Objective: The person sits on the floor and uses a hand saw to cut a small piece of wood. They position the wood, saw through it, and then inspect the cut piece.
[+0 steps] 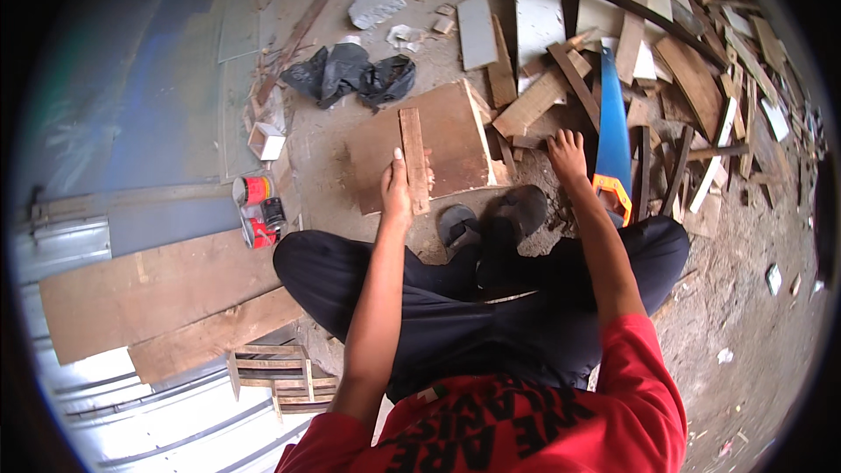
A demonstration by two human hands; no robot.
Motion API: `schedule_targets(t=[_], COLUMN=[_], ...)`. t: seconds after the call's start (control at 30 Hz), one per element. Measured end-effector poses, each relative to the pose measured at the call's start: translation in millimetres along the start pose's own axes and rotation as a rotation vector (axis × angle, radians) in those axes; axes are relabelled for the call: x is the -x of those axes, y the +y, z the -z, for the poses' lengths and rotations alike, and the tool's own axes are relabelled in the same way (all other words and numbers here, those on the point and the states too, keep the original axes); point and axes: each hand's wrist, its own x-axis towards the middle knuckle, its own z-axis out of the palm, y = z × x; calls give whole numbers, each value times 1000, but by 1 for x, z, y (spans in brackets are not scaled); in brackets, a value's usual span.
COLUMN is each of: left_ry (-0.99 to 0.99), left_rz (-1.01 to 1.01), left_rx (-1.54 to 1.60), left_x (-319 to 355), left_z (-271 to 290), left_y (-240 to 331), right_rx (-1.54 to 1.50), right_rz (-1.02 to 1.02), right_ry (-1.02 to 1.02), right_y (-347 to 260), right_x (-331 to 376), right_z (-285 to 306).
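Observation:
My left hand is closed around a short, flat wood strip, thumb on its near face and fingertips showing at its right edge. The strip stands over a brown plywood piece with a pale, rough right edge, which lies in front of my feet. Out to the right, my right hand reaches to the scrap wood, fingers apart. Its fingertips are beside a small dark wood offcut; whether they touch it I cannot tell. A handsaw with a blue blade and orange handle lies just right of that hand.
Scrap boards pile up at the far right. Black plastic bags and a white foam chunk lie ahead. At left are red cans, long planks and small slatted wooden frames. My sandals are close in front.

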Motion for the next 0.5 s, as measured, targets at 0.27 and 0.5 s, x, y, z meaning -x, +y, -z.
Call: schedule_targets(t=[0.27, 0.5], left_ry=[-43, 19], left_rz=[13, 39], left_rx=[555, 380], left_x=[13, 66], left_z=[-57, -130], left_y=[15, 51], right_rx=[-1083, -1217], right_rz=[-119, -247], right_ry=[432, 312], right_y=[-77, -109], right_x=[24, 59], right_z=[237, 305])
